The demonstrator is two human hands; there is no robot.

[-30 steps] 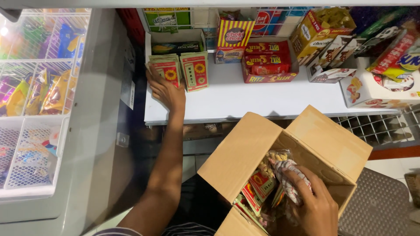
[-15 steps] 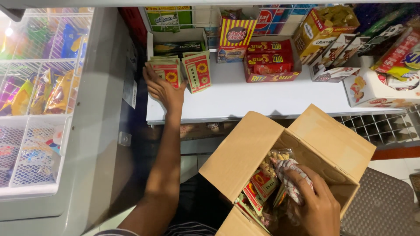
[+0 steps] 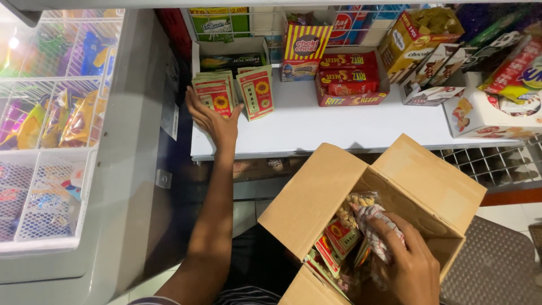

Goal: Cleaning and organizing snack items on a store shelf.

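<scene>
A white shelf (image 3: 350, 127) in a shop runs across the top of the view, with a glass-topped freezer (image 3: 62, 130) to the left. Since a second ago little has changed: the left hand (image 3: 213, 120) has stayed at the green and red sunflower packets (image 3: 215, 95), which stand upright in a leaning row at the shelf's left end, long axis vertical, faces toward the camera. Its fingers are spread open, touching the front packet. The right hand (image 3: 402, 258) remains inside the open cardboard box (image 3: 316, 197) below the shelf, fingers closed on a patterned snack packet (image 3: 370, 217) lying tilted among more sunflower packets.
</scene>
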